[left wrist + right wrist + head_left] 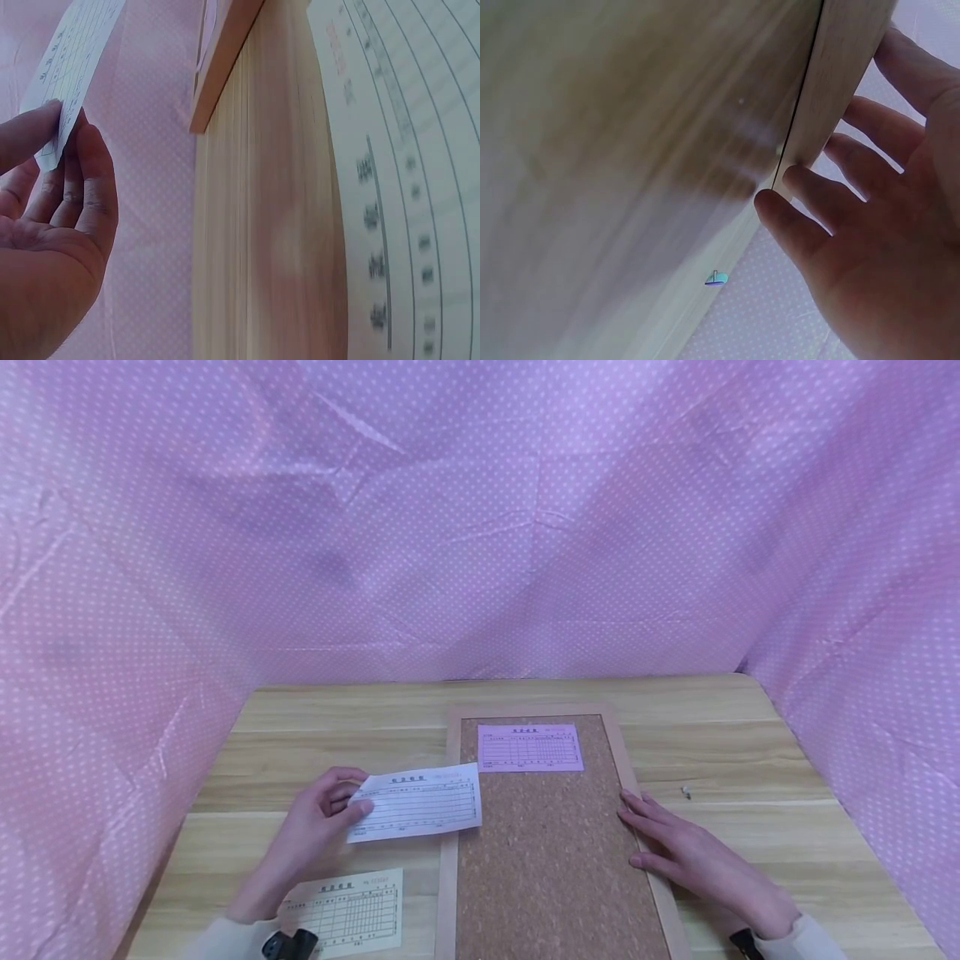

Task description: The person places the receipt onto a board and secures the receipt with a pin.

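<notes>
My left hand (324, 810) pinches the left end of a white printed receipt slip (420, 806) between thumb and fingers. The slip is raised, and its right end overlaps the left frame of the corkboard (555, 860). In the left wrist view the same slip (71, 64) stands tilted in the fingers. A pink receipt slip (530, 748) lies at the top of the cork. My right hand (686, 852) rests on the board's right frame with fingers extended. The right wrist view shows those fingertips (769, 202) along the wooden edge.
On the table (315, 727), a yellowish receipt slip (360, 910) lies at lower left, partly hidden by my left forearm. Right of the board sits a tiny object (686, 792), perhaps push pins. Pink dotted cloth (525, 527) hangs around the table.
</notes>
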`<action>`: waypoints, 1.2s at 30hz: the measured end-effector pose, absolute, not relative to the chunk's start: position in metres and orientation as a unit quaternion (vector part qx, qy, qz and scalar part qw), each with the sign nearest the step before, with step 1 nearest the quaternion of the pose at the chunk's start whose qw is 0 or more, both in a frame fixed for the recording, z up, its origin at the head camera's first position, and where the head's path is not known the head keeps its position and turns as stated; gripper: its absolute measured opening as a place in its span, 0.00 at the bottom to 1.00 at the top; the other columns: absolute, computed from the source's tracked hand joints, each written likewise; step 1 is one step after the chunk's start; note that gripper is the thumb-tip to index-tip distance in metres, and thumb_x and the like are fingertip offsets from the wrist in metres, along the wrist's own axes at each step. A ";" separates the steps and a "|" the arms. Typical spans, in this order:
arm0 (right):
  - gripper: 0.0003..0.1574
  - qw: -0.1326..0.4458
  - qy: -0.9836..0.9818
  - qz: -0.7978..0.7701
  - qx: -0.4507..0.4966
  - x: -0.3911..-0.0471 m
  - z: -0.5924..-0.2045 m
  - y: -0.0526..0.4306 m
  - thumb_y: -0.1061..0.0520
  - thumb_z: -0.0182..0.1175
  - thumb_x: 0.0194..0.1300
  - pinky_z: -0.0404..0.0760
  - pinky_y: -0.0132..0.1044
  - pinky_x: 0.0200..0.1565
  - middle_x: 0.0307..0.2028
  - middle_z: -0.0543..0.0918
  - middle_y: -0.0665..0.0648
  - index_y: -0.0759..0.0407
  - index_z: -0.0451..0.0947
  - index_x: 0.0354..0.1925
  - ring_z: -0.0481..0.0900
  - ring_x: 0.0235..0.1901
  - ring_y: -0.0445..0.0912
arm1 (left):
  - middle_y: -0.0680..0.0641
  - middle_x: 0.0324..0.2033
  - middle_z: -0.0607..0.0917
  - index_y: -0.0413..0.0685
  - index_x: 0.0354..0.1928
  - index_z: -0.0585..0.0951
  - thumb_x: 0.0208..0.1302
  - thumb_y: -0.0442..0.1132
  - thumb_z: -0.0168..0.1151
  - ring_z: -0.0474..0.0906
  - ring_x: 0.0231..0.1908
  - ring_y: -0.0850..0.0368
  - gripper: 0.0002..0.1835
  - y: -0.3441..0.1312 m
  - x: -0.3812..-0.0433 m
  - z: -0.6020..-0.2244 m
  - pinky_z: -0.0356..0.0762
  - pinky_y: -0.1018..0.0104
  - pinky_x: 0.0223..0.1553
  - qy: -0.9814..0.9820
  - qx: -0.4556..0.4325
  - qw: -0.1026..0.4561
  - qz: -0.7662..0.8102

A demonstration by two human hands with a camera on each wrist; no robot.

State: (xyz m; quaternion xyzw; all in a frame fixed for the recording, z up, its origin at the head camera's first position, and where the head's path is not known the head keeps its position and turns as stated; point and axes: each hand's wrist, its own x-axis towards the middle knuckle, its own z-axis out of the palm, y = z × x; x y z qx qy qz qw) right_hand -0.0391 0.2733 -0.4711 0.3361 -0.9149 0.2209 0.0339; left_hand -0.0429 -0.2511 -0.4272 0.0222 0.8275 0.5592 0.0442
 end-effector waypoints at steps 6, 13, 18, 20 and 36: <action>0.37 0.037 -0.917 0.215 0.335 -0.039 -0.472 0.273 0.47 0.70 0.67 0.46 0.15 0.66 0.72 0.72 0.62 0.62 0.77 0.67 0.73 0.66 0.63 | 0.38 0.47 0.88 0.38 0.60 0.77 0.67 0.31 0.69 0.86 0.40 0.56 0.21 -0.239 -0.045 -0.428 0.83 0.67 0.41 0.814 0.021 0.052 0.578; 0.37 0.034 -0.918 0.214 0.333 -0.040 -0.473 0.273 0.46 0.70 0.67 0.46 0.15 0.66 0.72 0.72 0.62 0.62 0.77 0.67 0.73 0.66 0.62 | 0.38 0.47 0.88 0.39 0.59 0.77 0.66 0.30 0.69 0.86 0.42 0.54 0.20 -0.225 -0.046 -0.431 0.83 0.67 0.42 0.807 0.013 0.060 0.587; 0.37 0.032 -0.919 0.212 0.331 -0.040 -0.473 0.273 0.46 0.70 0.67 0.46 0.15 0.66 0.72 0.72 0.62 0.63 0.77 0.67 0.73 0.66 0.62 | 0.38 0.47 0.89 0.40 0.58 0.78 0.66 0.29 0.68 0.87 0.43 0.53 0.20 -0.213 -0.047 -0.434 0.83 0.66 0.42 0.796 0.014 0.071 0.600; 0.37 0.032 -0.919 0.211 0.331 -0.040 -0.473 0.273 0.47 0.70 0.67 0.46 0.15 0.66 0.72 0.72 0.62 0.63 0.77 0.67 0.73 0.66 0.62 | 0.38 0.47 0.89 0.39 0.58 0.78 0.66 0.28 0.68 0.87 0.42 0.53 0.19 -0.209 -0.047 -0.436 0.84 0.66 0.42 0.791 0.020 0.072 0.607; 0.37 0.040 -0.916 0.213 0.337 -0.040 -0.471 0.273 0.46 0.71 0.65 0.44 0.15 0.67 0.70 0.73 0.63 0.64 0.78 0.66 0.74 0.65 0.65 | 0.40 0.45 0.89 0.42 0.58 0.78 0.66 0.30 0.68 0.87 0.42 0.50 0.19 -0.179 -0.047 -0.439 0.83 0.65 0.41 0.781 0.033 0.086 0.618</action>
